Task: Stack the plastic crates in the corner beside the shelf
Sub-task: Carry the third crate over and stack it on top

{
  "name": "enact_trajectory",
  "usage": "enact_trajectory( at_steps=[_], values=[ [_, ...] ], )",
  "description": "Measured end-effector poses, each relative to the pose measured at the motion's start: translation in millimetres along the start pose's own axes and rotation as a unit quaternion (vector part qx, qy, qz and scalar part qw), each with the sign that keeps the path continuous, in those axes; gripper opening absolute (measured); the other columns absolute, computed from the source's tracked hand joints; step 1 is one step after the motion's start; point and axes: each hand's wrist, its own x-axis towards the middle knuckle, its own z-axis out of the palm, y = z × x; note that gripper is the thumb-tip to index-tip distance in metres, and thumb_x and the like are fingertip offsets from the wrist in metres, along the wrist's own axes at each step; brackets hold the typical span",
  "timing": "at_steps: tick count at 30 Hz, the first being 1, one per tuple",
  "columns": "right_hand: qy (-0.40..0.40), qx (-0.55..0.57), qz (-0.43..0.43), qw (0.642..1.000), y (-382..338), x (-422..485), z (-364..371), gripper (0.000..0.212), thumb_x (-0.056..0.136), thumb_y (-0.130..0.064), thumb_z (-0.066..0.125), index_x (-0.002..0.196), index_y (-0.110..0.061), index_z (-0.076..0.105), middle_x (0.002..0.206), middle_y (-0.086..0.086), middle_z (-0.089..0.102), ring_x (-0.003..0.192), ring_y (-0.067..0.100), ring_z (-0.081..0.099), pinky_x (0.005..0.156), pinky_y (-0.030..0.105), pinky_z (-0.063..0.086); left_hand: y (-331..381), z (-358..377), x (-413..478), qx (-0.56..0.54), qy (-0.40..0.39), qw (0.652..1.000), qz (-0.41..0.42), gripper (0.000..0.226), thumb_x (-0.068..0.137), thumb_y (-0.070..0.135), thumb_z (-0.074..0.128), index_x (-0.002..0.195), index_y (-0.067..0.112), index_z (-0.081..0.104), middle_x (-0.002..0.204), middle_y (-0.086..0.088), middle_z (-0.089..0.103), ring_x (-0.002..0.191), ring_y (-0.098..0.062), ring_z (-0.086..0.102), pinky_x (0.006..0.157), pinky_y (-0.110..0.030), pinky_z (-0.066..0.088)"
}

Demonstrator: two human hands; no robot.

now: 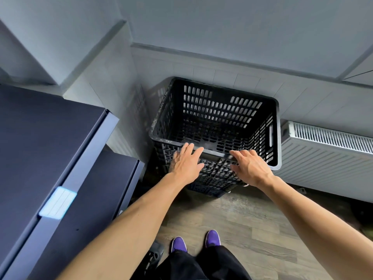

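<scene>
Crate point(218, 110): in the corner, just right of the shelf point(50, 148), seemingly atop another.
Left hand point(186, 164): fingers straight, against the near rim.
Right hand point(250, 168): fingers spread, likewise, clasping nothing.
Handling: likely light, stiff; take by the side slots.

Likely a storage or utility room: dark metal cabinet point(40, 138), tiled wall point(222, 75), white radiator point(323, 158), wood-look floor point(252, 229).
</scene>
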Motion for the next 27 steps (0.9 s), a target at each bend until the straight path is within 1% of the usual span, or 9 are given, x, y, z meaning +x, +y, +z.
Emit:
enact_trajectory(
  at_steps=[3,5,9,13,15,18,21,24,27],
  values=[
    [-0.012,0.012,-0.012,1.0,0.7,19.2,-7.2,0.058,0.097,-0.045,0.046,0.149,-0.022,0.034,0.134,0.01,0.055,0.12,0.032,0.049,0.098,0.042,0.044,-2.5,-9.2,17.0,0.006,0.002,1.0,-0.01,0.054,0.103,0.046,0.035,0.152,0.025,0.028,0.161,-0.007,0.018,0.15,-0.023,0.003,0.119,-0.051,0.007],
    [-0.021,0.011,-0.02,1.0,2.6,34.1,-10.1,0.057,0.098,-0.045,0.046,0.149,-0.022,0.035,0.133,0.009,0.055,0.12,0.032,0.049,0.098,0.042,0.044,-3.8,-15.1,30.5,0.016,0.015,1.0,-0.019,0.054,0.103,0.049,0.031,0.151,0.024,0.03,0.16,-0.006,0.021,0.15,-0.023,0.005,0.119,-0.05,0.006],
    [-0.043,0.007,-0.037,0.998,11.3,69.1,-15.3,0.056,0.098,-0.042,0.046,0.15,-0.024,0.033,0.135,0.007,0.053,0.122,0.031,0.047,0.097,0.042,0.045,-18.7,-26.9,54.2,0.062,0.046,0.995,-0.056,0.052,0.102,0.043,0.039,0.15,0.024,0.03,0.159,-0.008,0.022,0.149,-0.025,0.007,0.119,-0.051,0.009],
    [-0.076,0.019,-0.072,0.994,23.2,118.8,-26.3,0.055,0.099,-0.039,0.045,0.15,-0.025,0.03,0.136,0.007,0.05,0.125,0.03,0.044,0.096,0.043,0.047,-36.4,-41.5,82.5,0.114,0.081,0.981,-0.131,0.057,0.097,0.04,0.05,0.149,0.025,0.03,0.159,-0.01,0.021,0.149,-0.027,0.01,0.118,-0.051,0.016],
    [-0.082,0.019,-0.09,0.992,23.3,142.5,-31.0,0.055,0.099,-0.037,0.046,0.15,-0.026,0.03,0.137,0.007,0.05,0.125,0.03,0.044,0.095,0.043,0.048,-45.3,-49.1,93.3,0.126,0.096,0.974,-0.161,0.062,0.095,0.038,0.055,0.15,0.022,0.029,0.159,-0.011,0.02,0.148,-0.029,0.012,0.117,-0.051,0.02],
    [-0.089,0.021,-0.127,0.988,14.1,177.0,-40.9,0.055,0.099,-0.037,0.046,0.151,-0.025,0.03,0.139,0.007,0.048,0.127,0.03,0.042,0.095,0.043,0.047,-60.0,-61.1,101.2,0.113,0.111,0.964,-0.215,0.071,0.092,0.036,0.06,0.151,0.015,0.026,0.157,-0.015,0.022,0.146,-0.033,0.017,0.114,-0.05,0.028],
    [-0.084,0.02,-0.163,0.983,-0.6,206.4,-53.7,0.054,0.1,-0.036,0.047,0.15,-0.026,0.03,0.139,0.007,0.048,0.129,0.03,0.041,0.096,0.043,0.046,-70.2,-69.5,102.8,0.1,0.112,0.955,-0.256,0.078,0.091,0.037,0.061,0.152,0.011,0.02,0.151,-0.014,0.03,0.139,-0.033,0.031,0.107,-0.045,0.036],
    [-0.079,0.014,-0.19,0.978,-13.6,228.4,-63.6,0.054,0.1,-0.035,0.047,0.15,-0.026,0.03,0.14,0.006,0.047,0.132,0.031,0.04,0.099,0.044,0.045,-77.6,-71.5,105.4,0.066,0.087,0.949,-0.295,0.078,0.093,0.036,0.06,0.153,0.012,0.016,0.142,-0.013,0.041,0.126,-0.032,0.046,0.098,-0.043,0.044],
    [-0.076,0.005,-0.206,0.976,-24.2,250.4,-72.2,0.054,0.1,-0.034,0.048,0.15,-0.026,0.031,0.142,0.006,0.047,0.134,0.03,0.04,0.101,0.045,0.045,-84.8,-70.1,112.0,0.041,0.083,0.942,-0.323,0.073,0.093,0.035,0.061,0.15,0.012,0.022,0.137,-0.011,0.043,0.121,-0.03,0.05,0.091,-0.043,0.05]
  ],
)
